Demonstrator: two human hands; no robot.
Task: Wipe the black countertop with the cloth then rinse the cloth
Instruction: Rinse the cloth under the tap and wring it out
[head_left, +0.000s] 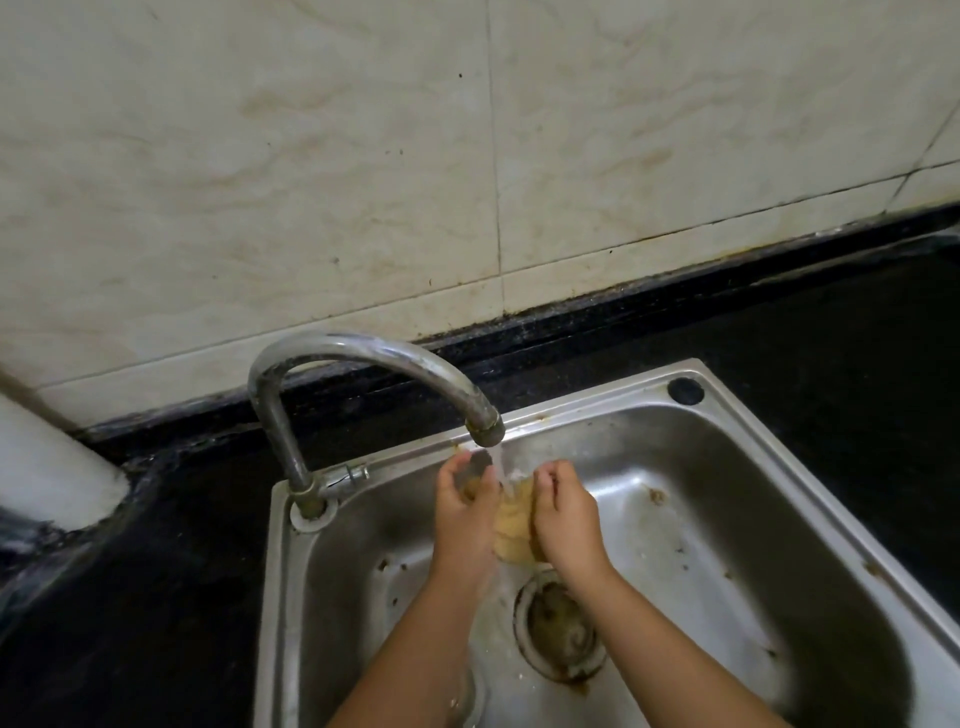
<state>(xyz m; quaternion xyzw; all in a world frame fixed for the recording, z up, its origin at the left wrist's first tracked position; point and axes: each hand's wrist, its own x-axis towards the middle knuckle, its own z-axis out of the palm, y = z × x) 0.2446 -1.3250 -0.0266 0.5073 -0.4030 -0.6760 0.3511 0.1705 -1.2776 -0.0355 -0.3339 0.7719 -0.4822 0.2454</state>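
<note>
A yellowish-brown cloth (513, 525) is bunched between my two hands over the steel sink (737, 499). My left hand (464, 512) grips its left side and my right hand (565, 514) grips its right side. Water runs from the curved metal tap (374, 358) straight onto the cloth and drips toward the drain (558, 631). The black countertop (841, 364) surrounds the sink on the left, back and right. Most of the cloth is hidden by my fingers.
A beige tiled wall (363, 156) rises behind the counter. A white rounded object (47, 467) stands on the counter at the far left. The sink basin shows brown stains and specks.
</note>
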